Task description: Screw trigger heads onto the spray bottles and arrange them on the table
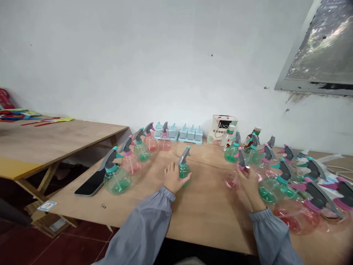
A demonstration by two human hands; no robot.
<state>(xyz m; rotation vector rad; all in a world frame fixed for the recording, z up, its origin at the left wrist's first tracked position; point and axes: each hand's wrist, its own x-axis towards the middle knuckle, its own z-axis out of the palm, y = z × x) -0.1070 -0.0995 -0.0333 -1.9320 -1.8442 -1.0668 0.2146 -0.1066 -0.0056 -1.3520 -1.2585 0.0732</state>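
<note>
In the head view, my left hand (174, 179) is closed around the body of a green spray bottle (184, 170) in the middle of the table. The bottle has a grey and teal trigger head and stands upright. My right hand (247, 180) grips a pink spray bottle (231, 180) near its neck, below the grey and pink trigger head; my fingers hide part of it. Close to my right hand stands a cluster of several green and pink spray bottles (271, 189). Left of my left hand, a row of spray bottles (117, 180) holds green or pink liquid.
At the table's left lies a black phone (91, 183). Light-blue popsicle moulds (191, 134) and a printed paper bag (216, 130) stand along the wall. A second table (60, 141) with colourful flat items is farther left, separated by a gap.
</note>
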